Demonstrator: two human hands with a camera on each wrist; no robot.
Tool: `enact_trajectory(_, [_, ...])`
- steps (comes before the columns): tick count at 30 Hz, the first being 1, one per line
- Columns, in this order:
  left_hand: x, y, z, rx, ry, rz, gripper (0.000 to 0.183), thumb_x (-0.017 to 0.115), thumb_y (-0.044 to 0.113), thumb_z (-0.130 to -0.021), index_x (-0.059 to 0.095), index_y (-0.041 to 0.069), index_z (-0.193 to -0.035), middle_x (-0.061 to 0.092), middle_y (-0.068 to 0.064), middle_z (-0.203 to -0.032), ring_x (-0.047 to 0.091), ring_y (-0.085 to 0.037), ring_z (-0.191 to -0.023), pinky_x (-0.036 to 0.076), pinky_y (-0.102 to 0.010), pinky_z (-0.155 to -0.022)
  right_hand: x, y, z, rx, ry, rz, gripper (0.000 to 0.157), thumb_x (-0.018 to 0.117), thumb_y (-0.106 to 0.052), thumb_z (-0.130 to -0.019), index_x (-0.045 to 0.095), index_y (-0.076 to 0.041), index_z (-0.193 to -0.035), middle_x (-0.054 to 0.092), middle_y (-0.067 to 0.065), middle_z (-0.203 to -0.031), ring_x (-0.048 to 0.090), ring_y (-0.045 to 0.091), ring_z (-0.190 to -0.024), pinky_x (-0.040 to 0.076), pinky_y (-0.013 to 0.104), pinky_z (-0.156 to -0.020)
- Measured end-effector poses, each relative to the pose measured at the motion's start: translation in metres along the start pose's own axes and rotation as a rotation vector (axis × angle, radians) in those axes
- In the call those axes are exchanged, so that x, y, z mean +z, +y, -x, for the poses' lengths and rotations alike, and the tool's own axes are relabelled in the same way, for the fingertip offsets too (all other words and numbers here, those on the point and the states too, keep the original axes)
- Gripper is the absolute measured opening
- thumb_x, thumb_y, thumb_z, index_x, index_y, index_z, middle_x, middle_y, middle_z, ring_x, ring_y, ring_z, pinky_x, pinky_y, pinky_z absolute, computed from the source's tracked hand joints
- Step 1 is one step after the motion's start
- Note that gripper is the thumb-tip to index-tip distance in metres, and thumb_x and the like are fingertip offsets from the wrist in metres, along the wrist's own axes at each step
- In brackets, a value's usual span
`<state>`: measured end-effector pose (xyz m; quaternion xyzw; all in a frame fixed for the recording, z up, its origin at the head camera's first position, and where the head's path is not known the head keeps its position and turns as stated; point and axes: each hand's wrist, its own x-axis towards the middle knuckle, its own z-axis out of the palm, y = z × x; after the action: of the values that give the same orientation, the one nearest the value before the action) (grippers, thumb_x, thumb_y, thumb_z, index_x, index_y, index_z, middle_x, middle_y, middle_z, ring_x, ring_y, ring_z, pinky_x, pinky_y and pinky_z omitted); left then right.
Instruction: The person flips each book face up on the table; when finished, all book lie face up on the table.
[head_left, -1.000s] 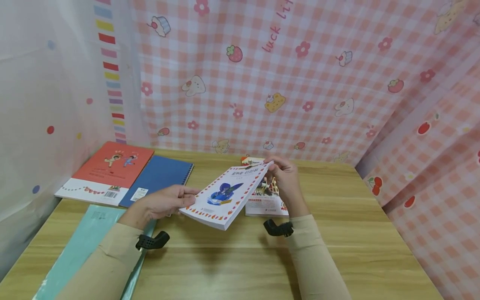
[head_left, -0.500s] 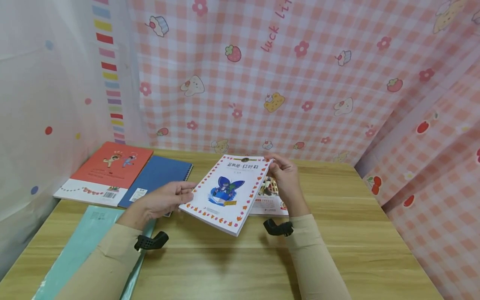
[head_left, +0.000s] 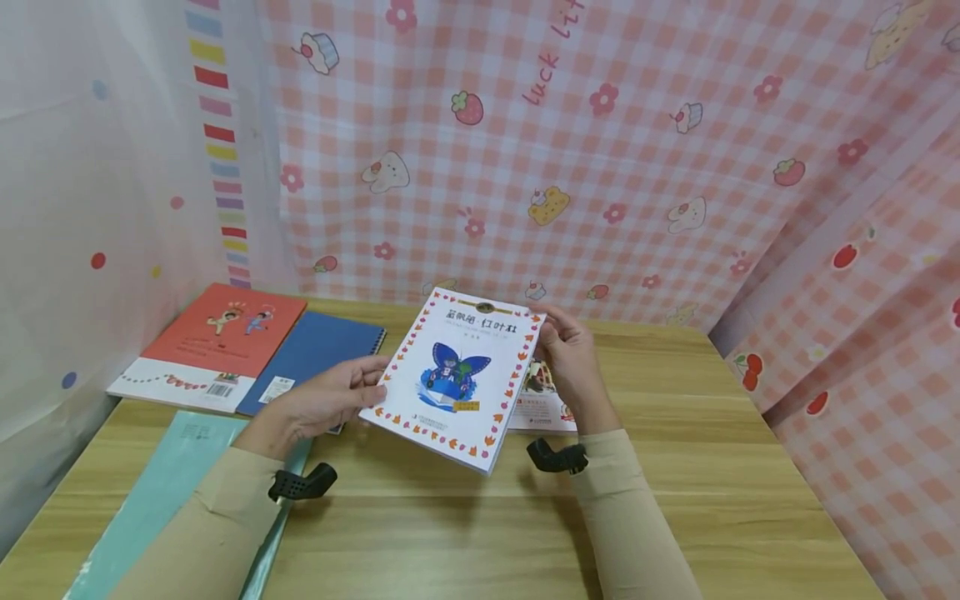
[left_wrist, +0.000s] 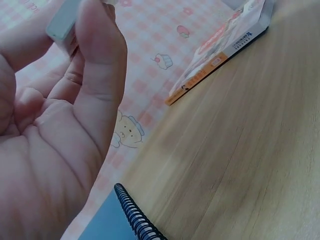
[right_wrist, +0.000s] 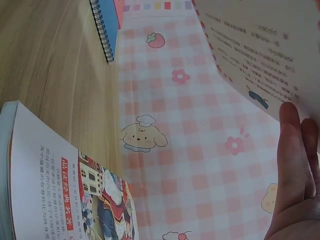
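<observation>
A white paperback book (head_left: 450, 375) with a blue butterfly picture and a leaf border is held tilted above the table, front cover up. My left hand (head_left: 326, 404) pinches its lower left edge between thumb and fingers. At the upper right corner, my right hand (head_left: 573, 354) grips it, thumb on the cover side. The book's printed back (right_wrist: 260, 50) shows in the right wrist view. Beneath and behind it lies another book (head_left: 543, 412) with a colourful picture, partly hidden. The left wrist view shows my left hand (left_wrist: 55, 125) with only a corner of the held book.
On the left of the wooden table (head_left: 675, 467) lie a red and white book (head_left: 217, 333), a blue spiral notebook (head_left: 322, 342) overlapped by it, and a teal folder-like item (head_left: 165, 492) partly under my left forearm. A checked curtain (head_left: 495, 150) hangs behind the table's back edge.
The held book has turned its front cover more toward the head camera, its top edge swinging up and left. Both hands keep their hold and have barely moved.
</observation>
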<state>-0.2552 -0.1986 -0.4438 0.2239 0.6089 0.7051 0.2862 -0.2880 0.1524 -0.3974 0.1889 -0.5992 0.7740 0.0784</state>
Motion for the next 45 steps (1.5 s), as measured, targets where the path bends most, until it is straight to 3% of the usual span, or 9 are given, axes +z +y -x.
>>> enact_trajectory(7, [0.002,-0.0002,0.001,0.018,0.016,0.0,0.066,0.058,0.01,-0.104,0.02,-0.003,-0.156,0.064,-0.01,-0.129,0.071,-0.026,-0.103,0.062,-0.039,-0.074,0.0015,-0.0011,-0.0015,0.087,0.037,-0.005,0.044,0.063,-0.028,-0.092,0.065,-0.007,-0.13,0.073,0.0,-0.094,0.06,0.009,-0.066,0.052,0.02,-0.059])
enact_trajectory(11, [0.0043,0.0017,0.0009,0.047,0.015,0.028,0.064,0.058,0.005,-0.103,0.021,-0.004,-0.155,0.062,-0.012,-0.129,0.07,-0.027,-0.106,0.061,-0.04,-0.079,0.0039,-0.0034,-0.003,0.152,0.086,-0.019,0.044,0.057,-0.015,-0.101,0.053,0.005,-0.139,0.074,0.0,-0.092,0.063,0.008,-0.066,0.054,0.019,-0.057])
enact_trajectory(14, [0.0058,0.0028,-0.0002,0.056,0.021,0.043,0.065,0.059,0.003,-0.102,0.021,-0.004,-0.154,0.06,-0.013,-0.131,0.069,-0.027,-0.108,0.06,-0.038,-0.083,0.0048,-0.0043,-0.0038,0.18,0.115,-0.042,0.03,0.054,-0.008,-0.103,0.06,0.004,-0.13,0.074,0.001,-0.089,0.068,0.01,-0.068,0.056,0.02,-0.058])
enact_trajectory(17, [0.0068,0.0035,-0.0014,0.056,0.026,0.042,0.065,0.059,0.002,-0.102,0.021,-0.004,-0.154,0.058,-0.014,-0.133,0.069,-0.027,-0.109,0.06,-0.038,-0.083,0.0046,-0.0049,-0.0038,0.194,0.129,-0.073,0.019,0.053,-0.006,-0.104,0.071,-0.006,-0.113,0.074,0.002,-0.087,0.07,0.011,-0.07,0.058,0.022,-0.059])
enact_trajectory(20, [0.0077,0.004,-0.0022,0.058,0.032,0.039,0.066,0.06,0.002,-0.101,0.021,-0.002,-0.155,0.057,-0.015,-0.134,0.068,-0.027,-0.11,0.06,-0.038,-0.084,0.0045,-0.0058,-0.0031,0.207,0.132,-0.101,0.024,0.053,-0.005,-0.105,0.075,-0.014,-0.101,0.075,0.003,-0.089,0.072,0.013,-0.072,0.058,0.022,-0.06])
enact_trajectory(23, [0.008,0.004,-0.0025,0.063,0.033,0.039,0.067,0.061,0.003,-0.101,0.021,-0.002,-0.155,0.056,-0.016,-0.135,0.068,-0.027,-0.111,0.06,-0.039,-0.085,0.0044,-0.0064,-0.0027,0.223,0.139,-0.107,0.026,0.053,-0.006,-0.105,0.076,-0.016,-0.099,0.075,0.003,-0.09,0.072,0.013,-0.074,0.058,0.022,-0.059])
enact_trajectory(30, [0.007,0.0024,-0.0028,0.062,0.035,0.042,0.062,0.057,0.006,-0.103,0.024,0.001,-0.155,0.057,-0.014,-0.135,0.068,-0.027,-0.11,0.061,-0.036,-0.079,0.0047,-0.0067,-0.0032,0.257,0.146,-0.094,0.021,0.055,-0.009,-0.105,0.074,-0.014,-0.099,0.073,0.002,-0.09,0.071,0.012,-0.074,0.058,0.021,-0.061])
enact_trajectory(37, [0.0077,0.0023,-0.0031,0.05,0.044,0.021,0.052,0.044,0.024,-0.11,0.028,0.006,-0.155,0.061,-0.013,-0.124,0.07,-0.024,-0.093,0.06,-0.036,-0.066,0.0052,-0.0069,-0.0023,0.28,0.144,-0.106,0.023,0.053,-0.009,-0.106,0.075,-0.012,-0.099,0.075,0.005,-0.093,0.073,0.014,-0.077,0.06,0.024,-0.068])
enact_trajectory(45, [0.0097,0.0031,-0.0021,0.043,0.013,0.081,0.05,0.039,0.015,-0.111,0.022,0.01,-0.158,0.063,-0.012,-0.127,0.071,-0.027,-0.093,0.06,-0.038,-0.063,0.0059,-0.0065,-0.0001,0.288,0.138,-0.095,0.019,0.056,-0.011,-0.105,0.074,-0.011,-0.101,0.074,0.005,-0.093,0.072,0.013,-0.078,0.06,0.024,-0.069])
